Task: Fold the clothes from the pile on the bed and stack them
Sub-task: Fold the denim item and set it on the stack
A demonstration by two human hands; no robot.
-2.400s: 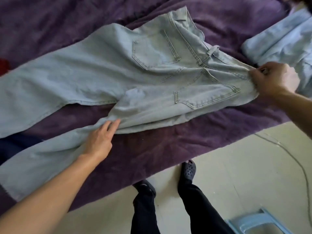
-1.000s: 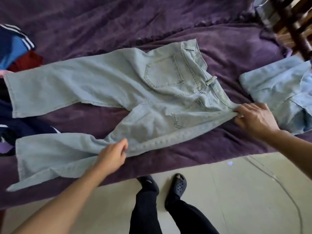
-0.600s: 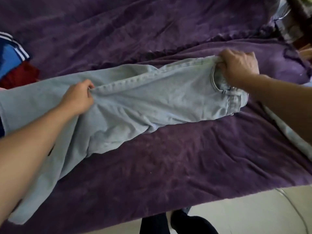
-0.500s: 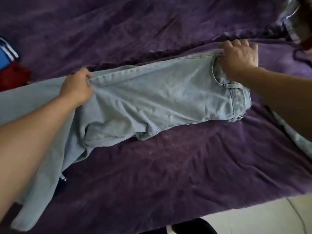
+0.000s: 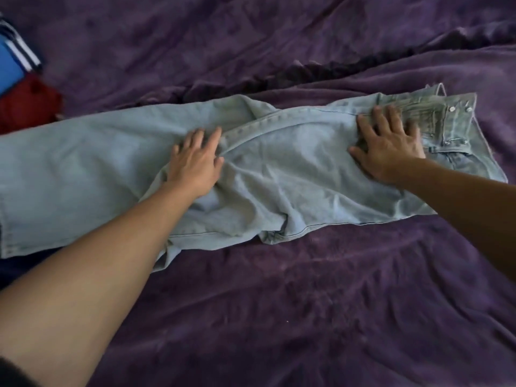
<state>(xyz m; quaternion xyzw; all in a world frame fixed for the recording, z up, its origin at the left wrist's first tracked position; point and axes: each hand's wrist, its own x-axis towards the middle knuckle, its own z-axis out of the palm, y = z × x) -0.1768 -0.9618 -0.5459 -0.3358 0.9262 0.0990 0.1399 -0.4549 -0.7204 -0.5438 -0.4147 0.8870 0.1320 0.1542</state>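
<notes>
Jeans (image 5: 293, 174) lie flat under both hands on the bed (image 5: 307, 303)

A home bedroom: a bed under a rumpled purple blanket (image 5: 307, 303), with jeans (image 5: 279, 169) and other clothes (image 5: 16, 88) on it.

Jeans (image 5: 279, 169) leg beyond left edge.

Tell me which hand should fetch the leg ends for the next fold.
Left. The left hand lies flat on the jeans nearer the legs' end; the right hand presses by the waistband, likely better as anchor.
</notes>
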